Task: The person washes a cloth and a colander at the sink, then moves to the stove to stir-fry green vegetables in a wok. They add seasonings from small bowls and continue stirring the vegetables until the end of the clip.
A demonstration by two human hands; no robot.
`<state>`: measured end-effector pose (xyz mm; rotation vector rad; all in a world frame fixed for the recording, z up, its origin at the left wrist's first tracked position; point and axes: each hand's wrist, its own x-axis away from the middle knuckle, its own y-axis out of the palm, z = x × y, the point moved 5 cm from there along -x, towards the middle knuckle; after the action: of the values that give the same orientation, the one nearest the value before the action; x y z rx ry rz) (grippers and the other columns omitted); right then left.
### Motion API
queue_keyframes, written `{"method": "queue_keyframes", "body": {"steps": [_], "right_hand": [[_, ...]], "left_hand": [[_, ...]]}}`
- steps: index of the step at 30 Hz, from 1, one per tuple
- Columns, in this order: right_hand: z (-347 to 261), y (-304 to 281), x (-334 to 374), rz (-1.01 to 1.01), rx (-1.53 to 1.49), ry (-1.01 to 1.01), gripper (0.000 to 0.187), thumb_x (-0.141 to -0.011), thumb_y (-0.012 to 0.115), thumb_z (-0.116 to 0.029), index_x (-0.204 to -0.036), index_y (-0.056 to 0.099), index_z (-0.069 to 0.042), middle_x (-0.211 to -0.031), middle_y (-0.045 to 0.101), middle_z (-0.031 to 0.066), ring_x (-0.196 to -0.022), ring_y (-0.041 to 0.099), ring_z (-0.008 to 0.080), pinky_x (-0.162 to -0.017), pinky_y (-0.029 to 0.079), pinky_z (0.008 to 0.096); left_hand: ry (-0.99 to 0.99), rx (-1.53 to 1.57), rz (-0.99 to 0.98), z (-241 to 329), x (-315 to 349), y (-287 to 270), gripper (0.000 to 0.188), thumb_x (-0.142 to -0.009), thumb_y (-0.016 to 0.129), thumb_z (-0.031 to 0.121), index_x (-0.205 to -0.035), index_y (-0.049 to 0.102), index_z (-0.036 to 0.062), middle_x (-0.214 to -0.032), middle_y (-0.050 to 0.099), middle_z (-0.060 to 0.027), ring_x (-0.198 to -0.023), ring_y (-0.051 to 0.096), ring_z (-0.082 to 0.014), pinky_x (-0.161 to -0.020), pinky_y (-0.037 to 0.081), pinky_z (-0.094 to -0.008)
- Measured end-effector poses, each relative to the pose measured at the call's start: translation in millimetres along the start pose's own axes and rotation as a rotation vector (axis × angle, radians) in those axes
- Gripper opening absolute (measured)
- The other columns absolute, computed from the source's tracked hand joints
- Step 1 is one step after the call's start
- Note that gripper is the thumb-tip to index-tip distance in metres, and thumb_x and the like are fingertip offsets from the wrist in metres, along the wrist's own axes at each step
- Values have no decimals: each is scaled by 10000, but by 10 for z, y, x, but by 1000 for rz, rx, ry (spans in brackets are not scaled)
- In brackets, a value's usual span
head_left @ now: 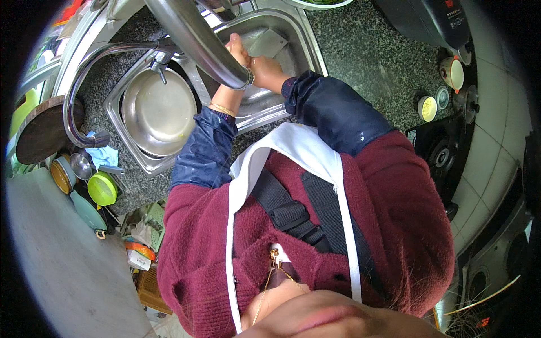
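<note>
Both hands are together over the right basin [307, 42] of a steel double sink. My left hand [239, 52] is partly covered by the thick metal spout [194, 42], and its fingers mostly cannot be seen. Pressed against it is my right hand [267, 73], closed, with its fingers curled; what they hold, if anything, is hidden. Just beyond my right hand shows a flat metal blade [270, 43] with a small hole near its corner, like a cleaver's. Whether a hand grips it cannot be told. Dark blue sleeve covers [337, 110] protect both forearms.
A steel bowl [159, 110] fills the left basin, beneath a curved tap [70, 107]. Left of the sink stand a round wooden board [48, 130] and a green bowl [102, 188]. Granite counter [360, 62] lies right, with small bowls [427, 108] near the stove [442, 155].
</note>
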<state>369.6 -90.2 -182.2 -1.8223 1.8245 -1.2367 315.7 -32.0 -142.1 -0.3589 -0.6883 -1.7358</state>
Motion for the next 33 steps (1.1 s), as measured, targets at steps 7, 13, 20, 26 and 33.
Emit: {"method": "queue_keyframes", "body": {"steps": [7, 13, 20, 26, 33], "right_hand": [[41, 37, 135, -24, 155, -200, 254, -804, 507, -293, -770, 666, -97, -745, 646, 141, -683, 629, 322, -596, 488, 431], [321, -209, 343, -129, 553, -167, 195, -740, 561, -204, -872, 666, -106, -910, 650, 80, -895, 588, 251, -776, 386, 398], [911, -1202, 1064, 290, 13, 254, 464, -658, 744, -310, -991, 550, -50, -975, 579, 140, -884, 586, 307, -734, 479, 384], [620, -1304, 1554, 546, 448, 16, 499, -675, 734, -292, -1062, 543, -42, -1118, 525, 159, -1061, 476, 326, -913, 346, 442], [-225, 177, 1348, -487, -1313, 260, 423, -850, 600, -252, -1158, 455, 0, -912, 614, 83, -690, 590, 131, -582, 479, 235]], "left_hand": [[-196, 510, 52, -1000, -372, -723, 423, -880, 431, 426, -557, 390, 155, -514, 397, -28, -474, 379, -208, -479, 350, -336], [-85, -1233, -100, -977, -160, -993, 545, -800, 547, 441, -1215, 428, 108, -1139, 547, -176, -1051, 532, -351, -871, 398, -471], [37, -1537, -169, -838, 204, -936, 497, -799, 589, 292, -1196, 376, 83, -1011, 608, -161, -846, 624, -317, -692, 487, -412], [-485, 75, -337, -549, 994, -945, 234, -894, 518, 226, -1076, 484, 84, -867, 569, -26, -722, 551, -123, -602, 479, -267], [110, -664, -667, -700, 1356, -922, 361, -916, 481, 311, -1155, 521, 45, -978, 580, -41, -868, 545, -124, -746, 445, -265]]}}
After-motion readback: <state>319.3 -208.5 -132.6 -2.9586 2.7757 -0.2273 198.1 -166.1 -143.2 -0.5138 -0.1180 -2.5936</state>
